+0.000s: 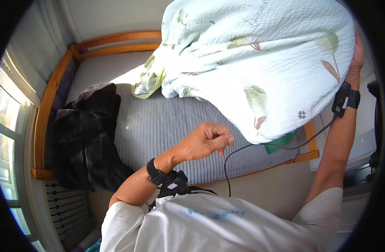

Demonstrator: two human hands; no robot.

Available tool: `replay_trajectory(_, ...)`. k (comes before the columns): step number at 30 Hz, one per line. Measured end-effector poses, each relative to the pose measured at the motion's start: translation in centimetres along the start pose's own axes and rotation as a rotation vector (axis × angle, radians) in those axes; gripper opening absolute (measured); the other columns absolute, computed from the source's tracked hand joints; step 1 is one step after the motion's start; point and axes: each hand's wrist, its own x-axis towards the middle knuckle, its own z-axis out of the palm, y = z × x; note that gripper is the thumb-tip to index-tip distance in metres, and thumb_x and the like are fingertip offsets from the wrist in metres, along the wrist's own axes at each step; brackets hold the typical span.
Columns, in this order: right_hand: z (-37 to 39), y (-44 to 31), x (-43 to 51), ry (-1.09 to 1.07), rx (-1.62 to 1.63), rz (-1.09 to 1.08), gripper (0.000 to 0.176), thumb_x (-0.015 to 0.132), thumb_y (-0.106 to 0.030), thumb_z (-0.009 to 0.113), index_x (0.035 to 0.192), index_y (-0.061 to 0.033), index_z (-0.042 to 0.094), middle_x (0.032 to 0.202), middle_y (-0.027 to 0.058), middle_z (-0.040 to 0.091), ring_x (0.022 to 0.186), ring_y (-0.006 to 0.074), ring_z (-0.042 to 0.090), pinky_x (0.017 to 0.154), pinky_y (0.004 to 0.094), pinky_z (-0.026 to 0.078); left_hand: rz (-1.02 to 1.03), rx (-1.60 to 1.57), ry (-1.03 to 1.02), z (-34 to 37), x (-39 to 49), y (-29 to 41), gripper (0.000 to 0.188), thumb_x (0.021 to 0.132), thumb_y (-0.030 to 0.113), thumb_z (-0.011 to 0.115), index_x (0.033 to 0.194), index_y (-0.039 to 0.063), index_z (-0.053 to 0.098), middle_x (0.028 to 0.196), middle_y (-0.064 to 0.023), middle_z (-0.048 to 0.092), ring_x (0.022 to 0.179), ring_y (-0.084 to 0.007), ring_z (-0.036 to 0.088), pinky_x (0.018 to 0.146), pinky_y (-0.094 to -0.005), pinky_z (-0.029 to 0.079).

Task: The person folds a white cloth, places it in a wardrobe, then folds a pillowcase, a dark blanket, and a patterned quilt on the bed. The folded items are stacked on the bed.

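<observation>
A white quilt with a leaf print (pixel 274 72) is lifted in front of me, above the bed. My right hand (pixel 357 55) is at its right edge, partly behind the cloth; the fingers are mostly hidden, so their grip does not show. My left hand (pixel 213 138) is raised over the grey ribbed bedsheet (pixel 142 126), just off the quilt's lower edge. Its fingers are curled and nothing shows in them. A gathered end of the quilt trails left across the bed. Black plush cloth (pixel 88 135) lies heaped at the bed's left end.
The wooden bed frame (pixel 50 104) has raised rails at the left and far sides. A window (pixel 6 135) is at the left, above a radiator-like rack (pixel 68 211). A black cable (pixel 227 163) hangs between my arms. Something green (pixel 282 141) shows under the quilt.
</observation>
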Motion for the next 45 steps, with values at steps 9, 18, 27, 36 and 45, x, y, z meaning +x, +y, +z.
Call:
replay_trajectory(9,-5.6,-6.8,-7.9,0.35,-0.367,-0.026,0.043,0.1,-0.036,0.043,0.123,-0.0026,0.057,0.114,0.0117,0.066,0.104,0.0228,0.063,0.093,0.0367,0.051,0.028,0.526,0.936,-13.8,0.0,-6.5,0.056,0.081,0.015,0.071,0.126,-0.004,0.043,0.118,-0.0197,0.055,0.09,-0.0253,0.061,0.077,-0.0356,0.051)
replay_trajectory(18,-6.6,-2.8,-17.3,0.469,-0.06,0.127,0.046,0.102,-0.042,0.04,0.119,-0.0034,0.06,0.113,0.0102,0.066,0.103,0.0228,0.063,0.092,0.0362,0.05,-0.184,0.669,1.058,-18.2,0.2,-17.7,0.077,0.076,0.032,0.075,0.133,-0.008,0.042,0.132,-0.0296,0.048,0.123,-0.039,0.048,0.103,-0.0416,0.038)
replay_trajectory(27,-11.3,-2.7,-33.4,0.818,-0.08,0.165,0.049,0.101,-0.045,0.042,0.119,-0.0026,0.058,0.116,0.0093,0.063,0.105,0.0228,0.06,0.093,0.0362,0.047,-0.475,0.944,0.577,-16.6,3.1,-26.5,0.08,0.076,0.047,0.071,0.135,0.0,0.045,0.131,-0.0257,0.053,0.122,-0.0388,0.05,0.105,-0.0436,0.036)
replay_trajectory(36,-13.0,-4.8,-40.9,1.141,-0.216,0.328,0.051,0.1,-0.046,0.044,0.125,-0.0024,0.053,0.119,0.0093,0.06,0.111,0.0245,0.057,0.097,0.0376,0.044,-0.71,0.92,0.051,-13.7,6.0,-29.2,0.066,0.062,0.046,0.075,0.108,-0.001,0.065,0.105,-0.0241,0.067,0.102,-0.0358,0.064,0.088,-0.0407,0.049)
replay_trajectory(45,-13.8,12.4,-36.2,0.879,-0.103,0.907,0.04,0.094,-0.029,0.062,0.12,0.0018,0.056,0.115,0.0109,0.062,0.103,0.0213,0.06,0.091,0.0349,0.048,-0.577,0.256,0.592,-20.4,-2.6,-21.0,0.031,0.079,0.009,0.074,0.107,-0.003,0.069,0.091,-0.0065,0.07,0.078,-0.012,0.061,0.07,-0.0286,0.051)
